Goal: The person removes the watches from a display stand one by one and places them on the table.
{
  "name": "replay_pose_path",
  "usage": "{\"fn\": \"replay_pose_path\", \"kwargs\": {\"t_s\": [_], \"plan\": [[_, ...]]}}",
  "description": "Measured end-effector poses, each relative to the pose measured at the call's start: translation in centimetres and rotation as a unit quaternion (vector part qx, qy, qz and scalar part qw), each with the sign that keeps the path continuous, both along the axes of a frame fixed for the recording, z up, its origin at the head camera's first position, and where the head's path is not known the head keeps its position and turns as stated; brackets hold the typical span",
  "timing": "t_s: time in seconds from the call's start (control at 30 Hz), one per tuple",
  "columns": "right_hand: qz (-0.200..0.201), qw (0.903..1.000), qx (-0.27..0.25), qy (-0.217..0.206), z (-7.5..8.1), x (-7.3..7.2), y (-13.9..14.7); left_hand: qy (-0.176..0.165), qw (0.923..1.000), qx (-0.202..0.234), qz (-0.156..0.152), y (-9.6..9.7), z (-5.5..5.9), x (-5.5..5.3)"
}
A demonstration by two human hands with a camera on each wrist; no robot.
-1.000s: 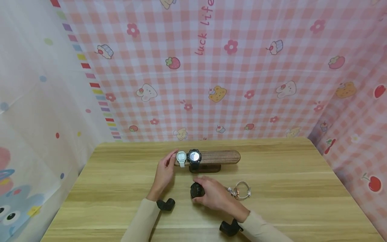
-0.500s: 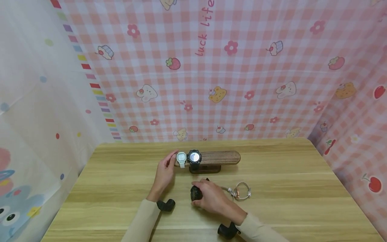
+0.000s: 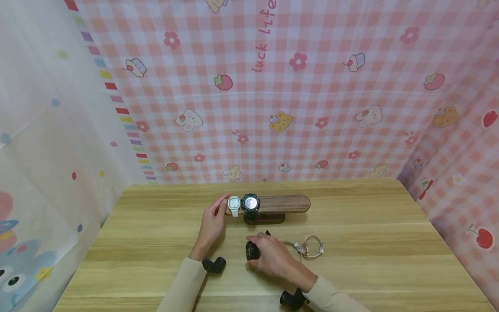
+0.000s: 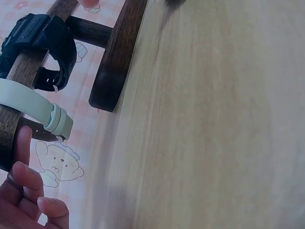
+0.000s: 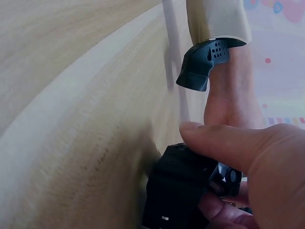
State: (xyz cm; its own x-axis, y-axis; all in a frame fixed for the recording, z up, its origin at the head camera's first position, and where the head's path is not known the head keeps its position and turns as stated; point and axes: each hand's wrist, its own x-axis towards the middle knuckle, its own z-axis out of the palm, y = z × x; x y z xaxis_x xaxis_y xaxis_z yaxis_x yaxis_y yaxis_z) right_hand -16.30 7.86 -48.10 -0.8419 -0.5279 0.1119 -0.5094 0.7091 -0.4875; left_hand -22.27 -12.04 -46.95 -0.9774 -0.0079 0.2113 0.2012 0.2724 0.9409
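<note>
Curtained booth: pink checked cloth (image 3: 257,99) behind, dotted white cloth (image 3: 35,78) left, wood-grain table (image 3: 362,242).

Near the middle of the frame, the left hand (image 3: 212,221) gripped the left end of a wooden stand (image 3: 286,203) bearing a white watch (image 3: 234,203) and a pale-faced dark watch (image 3: 251,202). Lower down, the right hand (image 3: 273,256) held a black watch (image 3: 252,251); a rose-gold watch (image 3: 305,249) lay farther right on the bench (image 3: 370,260).

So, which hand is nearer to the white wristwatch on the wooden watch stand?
The left. The left hand holds the end of the wooden watch stand, right beside the white wristwatch; the right hand is farther off, in front of the stand, holding a black wristwatch.
</note>
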Motion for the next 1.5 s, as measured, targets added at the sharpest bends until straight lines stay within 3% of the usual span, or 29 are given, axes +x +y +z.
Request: {"fn": "replay_pose_path", "kwargs": {"t_s": [0.33, 0.57, 0.77, 1.03, 1.3, 1.5], "plan": [[-0.01, 0.9998, 0.01, -0.014, 0.1, 0.0, 0.2, 0.012, 0.9999, -0.001, -0.003, -0.1, -0.2, 0.1], [-0.023, 0.9985, -0.035, -0.035, 1.3, 0.0, 1.4, 0.013, 0.9999, -0.004, 0.0, -0.1, -0.3, 0.2], [-0.052, 0.996, -0.073, 0.0, 2.6, -0.4, 3.1, 0.012, 0.9999, -0.006, 0.002, -0.1, -0.1, 0.2], [-0.123, 0.9859, -0.104, 0.044, 3.7, -1.9, 5.4, 0.01, 0.9999, -0.008, 0.003, -0.1, -0.1, 0.3], [-0.193, 0.9705, -0.131, 0.062, 3.7, -4.6, 8.3, 0.013, 0.9998, -0.01, 0.011, 0.2, -0.1, 0.3], [-0.214, 0.9686, -0.125, 0.024, 3.1, -5.8, 9.9, 0.016, 0.9997, -0.014, 0.007, 0.2, 0.0, 0.2]]}}
